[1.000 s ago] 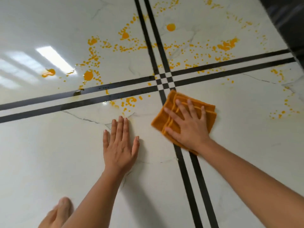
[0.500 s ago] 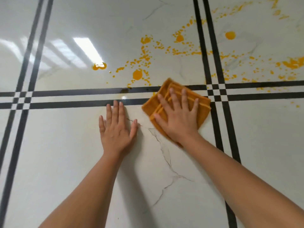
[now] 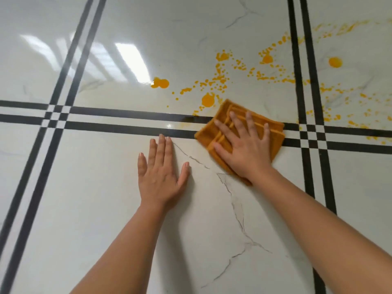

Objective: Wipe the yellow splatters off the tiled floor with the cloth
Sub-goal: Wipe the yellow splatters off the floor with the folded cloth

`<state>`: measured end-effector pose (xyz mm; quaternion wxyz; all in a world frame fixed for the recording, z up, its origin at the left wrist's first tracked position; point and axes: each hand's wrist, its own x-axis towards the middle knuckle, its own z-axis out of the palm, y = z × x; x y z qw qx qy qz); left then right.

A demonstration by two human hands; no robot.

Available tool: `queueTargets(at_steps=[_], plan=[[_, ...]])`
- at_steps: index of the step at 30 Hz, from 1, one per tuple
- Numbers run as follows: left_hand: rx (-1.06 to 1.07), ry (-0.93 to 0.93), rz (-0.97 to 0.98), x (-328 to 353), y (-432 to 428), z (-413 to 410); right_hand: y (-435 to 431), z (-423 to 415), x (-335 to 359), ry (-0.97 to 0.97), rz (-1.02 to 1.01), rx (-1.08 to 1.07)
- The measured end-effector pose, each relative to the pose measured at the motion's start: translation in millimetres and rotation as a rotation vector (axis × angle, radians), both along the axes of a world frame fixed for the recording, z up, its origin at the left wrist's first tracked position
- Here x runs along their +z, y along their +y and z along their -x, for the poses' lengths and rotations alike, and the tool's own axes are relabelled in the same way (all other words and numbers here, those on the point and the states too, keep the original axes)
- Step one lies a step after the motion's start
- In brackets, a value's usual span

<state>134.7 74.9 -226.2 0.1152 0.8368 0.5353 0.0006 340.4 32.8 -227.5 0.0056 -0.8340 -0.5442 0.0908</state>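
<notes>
Partly, the cloth [image 3: 237,126] lay hidden under the flat, open right hand [image 3: 244,149]; the left hand [image 3: 161,177] pressed open on the floor [image 3: 84,198], splatters [image 3: 207,100] beyond.

**Folded cloth on the stripes, splatters beyond it**

We see the orange cloth [image 3: 257,120] folded into a thick pad, lying flat across the double black stripes of the glossy white tiled floor [image 3: 95,198]. The yellow splatters [image 3: 220,81] spread from its 11 o'clock round to its 3 o'clock: round blobs, fine specks and streaks. One large blob [image 3: 208,100] sits just beside the cloth's 10 o'clock corner.
</notes>
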Motion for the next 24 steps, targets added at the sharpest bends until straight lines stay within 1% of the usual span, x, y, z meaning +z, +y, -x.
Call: queueTargets(at_steps=[2, 3, 6, 8, 10, 11, 12, 13, 15, 16, 17, 19, 20, 21, 22, 24], plan=[[0.076, -0.014, -0.041, 0, 17, 0, 32, 18, 2, 0.026, 0.002, -0.093], [0.104, -0.025, -0.058, 0, 26, -1, 37, 32, 1, 0.041, -0.018, -0.075], [0.125, -0.035, -0.062, 0, 51, -1, 16, 46, -1, -0.004, -0.034, 0.107], [0.107, -0.011, -0.065, -1, 62, 2, 25, 31, 1, 0.008, -0.015, 0.041], [0.098, 0.000, -0.050, -3, 74, 2, 62, 25, 2, 0.019, -0.007, -0.106], [0.096, -0.008, -0.042, -3, 83, 3, 82, 30, 4, 0.030, -0.001, -0.122], [0.090, -0.018, -0.039, -4, 88, 3, 90, 38, 5, 0.028, -0.007, -0.075], [0.084, -0.026, -0.041, -4, 89, 5, 89, 45, 3, 0.029, -0.033, 0.020], [0.047, -0.035, -0.042, -3, 80, 8, 60, 46, -1, -0.001, -0.069, 0.221], [0.022, -0.024, -0.029, -3, 72, 10, 43, 38, 0, -0.007, -0.050, 0.256], [0.008, -0.007, -0.012, -2, 65, 11, 36, 27, 1, -0.008, -0.015, 0.240], [0.015, 0.009, 0.001, -4, 59, 14, 52, 11, 2, -0.013, 0.024, 0.094], [0.016, 0.008, 0.003, -3, 58, 15, 65, 14, 5, -0.003, 0.035, 0.019], [0.012, 0.005, -0.002, -3, 57, 13, 72, 22, 6, -0.001, 0.038, -0.002], [0.008, 0.003, -0.007, -3, 57, 14, 72, 31, 5, 0.014, 0.014, 0.041], [-0.009, 0.007, -0.012, -2, 51, 12, 45, 34, 0, 0.007, -0.055, 0.242]])
